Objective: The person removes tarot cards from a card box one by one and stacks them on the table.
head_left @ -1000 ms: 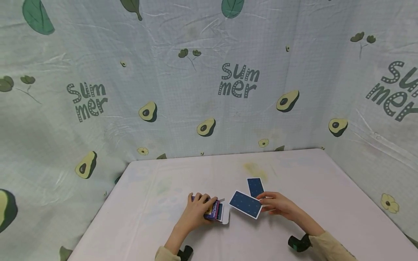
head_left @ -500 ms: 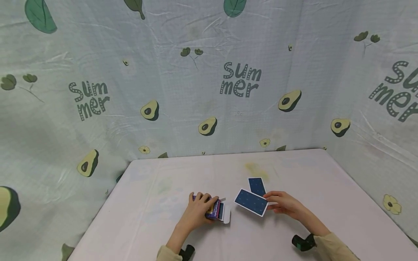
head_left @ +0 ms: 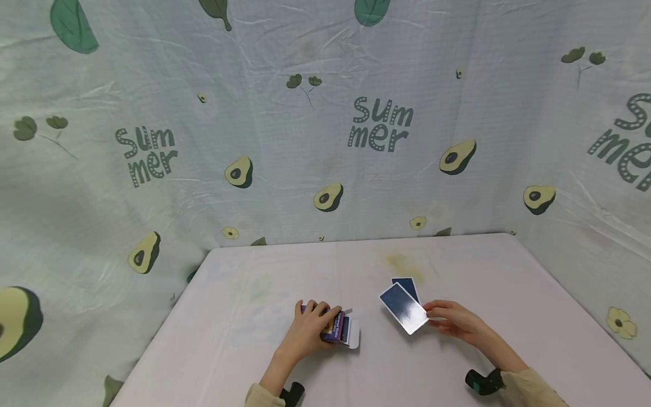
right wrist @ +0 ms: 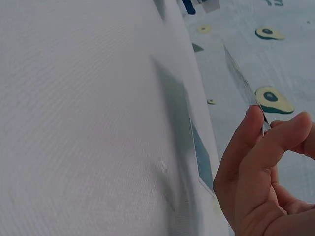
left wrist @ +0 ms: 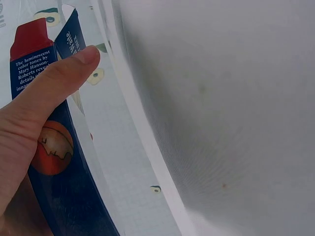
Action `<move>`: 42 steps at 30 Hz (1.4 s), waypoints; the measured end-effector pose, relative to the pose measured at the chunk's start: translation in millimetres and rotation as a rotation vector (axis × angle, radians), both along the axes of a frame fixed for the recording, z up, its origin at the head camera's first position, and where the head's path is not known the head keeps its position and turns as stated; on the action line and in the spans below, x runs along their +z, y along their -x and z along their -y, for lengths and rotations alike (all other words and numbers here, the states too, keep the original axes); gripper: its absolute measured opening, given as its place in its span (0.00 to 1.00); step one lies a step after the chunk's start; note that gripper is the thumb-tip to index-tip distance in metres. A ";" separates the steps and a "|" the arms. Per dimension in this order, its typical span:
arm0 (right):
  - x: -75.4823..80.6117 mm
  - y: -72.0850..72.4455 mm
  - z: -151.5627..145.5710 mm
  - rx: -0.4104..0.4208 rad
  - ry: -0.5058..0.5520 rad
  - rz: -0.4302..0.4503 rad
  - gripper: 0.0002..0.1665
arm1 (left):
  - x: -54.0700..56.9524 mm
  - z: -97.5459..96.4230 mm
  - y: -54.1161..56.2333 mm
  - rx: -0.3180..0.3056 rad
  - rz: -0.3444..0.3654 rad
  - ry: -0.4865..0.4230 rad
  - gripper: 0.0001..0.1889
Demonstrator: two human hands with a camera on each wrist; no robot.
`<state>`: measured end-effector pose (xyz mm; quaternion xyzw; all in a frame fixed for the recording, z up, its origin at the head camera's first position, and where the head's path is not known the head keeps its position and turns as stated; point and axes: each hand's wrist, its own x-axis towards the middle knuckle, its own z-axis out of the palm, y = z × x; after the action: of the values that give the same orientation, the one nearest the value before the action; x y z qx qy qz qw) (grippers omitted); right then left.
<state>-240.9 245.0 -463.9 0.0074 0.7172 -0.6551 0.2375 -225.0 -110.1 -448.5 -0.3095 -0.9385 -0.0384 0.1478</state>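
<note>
My left hand (head_left: 307,332) grips a dark blue and purple card box (head_left: 331,328) from above, its white end flap folded out to the right and cards showing inside. In the left wrist view the thumb lies across the box (left wrist: 64,187), whose red and blue flaps stand open. My right hand (head_left: 454,322) pinches one blue-backed card (head_left: 405,308) by its right corner, back side up and catching a glare. In the right wrist view that card (right wrist: 241,78) appears nearly edge-on between thumb and fingers. A second blue-backed card (head_left: 407,284) lies on the table behind, partly covered by the held one.
The table (head_left: 244,350) has a pale pinkish-white cover with a yellowish stain (head_left: 404,265) near the back. Around it hangs a pale cloth (head_left: 274,141) printed with avocados and lettering. A dark wrist camera (head_left: 483,382) sits under the right forearm.
My right hand has drawn the held card a little to the right and turned it clockwise, so it covers more of the lying card. The left hand keeps its hold on the box.
</note>
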 end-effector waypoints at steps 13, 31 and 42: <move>5.3 4.6 -14.7 -0.061 0.018 -0.002 0.19 | 0.7 -2.7 1.9 -0.012 -0.023 -0.032 0.39; -5.9 20.8 -4.1 -0.127 -0.076 -0.022 0.30 | -3.6 -0.8 -0.8 0.000 0.004 -0.011 0.39; -10.6 34.3 1.2 -0.209 -0.122 -0.013 0.28 | -0.7 -1.6 -1.0 -0.003 0.003 0.004 0.39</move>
<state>-275.2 243.9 -474.5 0.0922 0.7526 -0.6314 0.1626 -224.0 -108.5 -449.2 -0.3110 -0.9384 -0.0371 0.1458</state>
